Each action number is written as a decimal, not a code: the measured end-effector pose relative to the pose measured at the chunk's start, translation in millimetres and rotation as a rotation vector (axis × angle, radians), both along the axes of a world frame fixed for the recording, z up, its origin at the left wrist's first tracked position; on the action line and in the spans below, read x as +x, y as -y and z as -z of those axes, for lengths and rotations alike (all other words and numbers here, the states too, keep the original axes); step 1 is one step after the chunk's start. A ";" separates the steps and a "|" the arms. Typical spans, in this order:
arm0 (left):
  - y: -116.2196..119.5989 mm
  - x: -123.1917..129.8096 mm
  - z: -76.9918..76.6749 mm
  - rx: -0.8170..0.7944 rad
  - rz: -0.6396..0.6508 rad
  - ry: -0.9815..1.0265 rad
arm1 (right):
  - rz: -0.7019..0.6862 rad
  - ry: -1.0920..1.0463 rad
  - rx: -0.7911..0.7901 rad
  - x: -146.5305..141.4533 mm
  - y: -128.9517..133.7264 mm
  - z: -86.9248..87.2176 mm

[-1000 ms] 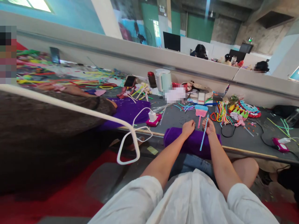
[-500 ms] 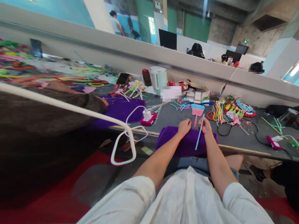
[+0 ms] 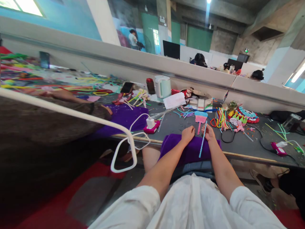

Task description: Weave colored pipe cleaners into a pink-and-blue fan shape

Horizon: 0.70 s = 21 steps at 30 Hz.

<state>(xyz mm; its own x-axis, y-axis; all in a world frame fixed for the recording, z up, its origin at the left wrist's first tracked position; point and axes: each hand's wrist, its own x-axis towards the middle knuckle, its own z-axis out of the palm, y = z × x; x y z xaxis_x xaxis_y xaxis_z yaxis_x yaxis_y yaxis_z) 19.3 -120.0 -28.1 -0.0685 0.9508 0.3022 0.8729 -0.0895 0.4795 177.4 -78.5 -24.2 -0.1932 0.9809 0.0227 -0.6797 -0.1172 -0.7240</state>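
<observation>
My right hand (image 3: 209, 132) is closed around the upper part of a light-blue twisted pipe cleaner (image 3: 202, 146), which slants down past the near side of the purple cloth. Resting on the folded purple cloth (image 3: 175, 145) is my left hand (image 3: 188, 134), its fingers curled in; whatever they may hold is hidden. Just beyond both hands lies a small flat fan-shaped piece (image 3: 201, 117), blue and pink with a pink handle. To its right is a bundle of coloured pipe cleaners (image 3: 223, 118).
A pink power socket (image 3: 152, 126) with a white plug sits left of the cloth. Behind are a white kettle (image 3: 163, 86), a red-lidded bottle (image 3: 150, 86) and a white paper (image 3: 174, 100). A white bent tube (image 3: 95, 116) crosses at left, before a co-worker's sleeve (image 3: 71, 106).
The camera view has tilted slightly, so the scene sits a little lower. Both hands keep nearly the same pose, and the light-blue pipe cleaner stays in my right hand.
</observation>
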 end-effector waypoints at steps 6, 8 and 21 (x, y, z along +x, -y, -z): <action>-0.8 4.8 2.0 -0.059 0.074 -0.124 | 0.013 -0.058 0.019 1.0 2.0 2.5; -7.0 6.3 1.5 -0.077 0.092 -0.155 | 0.042 -0.079 0.040 1.9 2.0 1.5; -45.3 6.0 -7.0 0.034 0.023 0.101 | 0.163 -0.021 0.060 -7.9 -18.4 14.2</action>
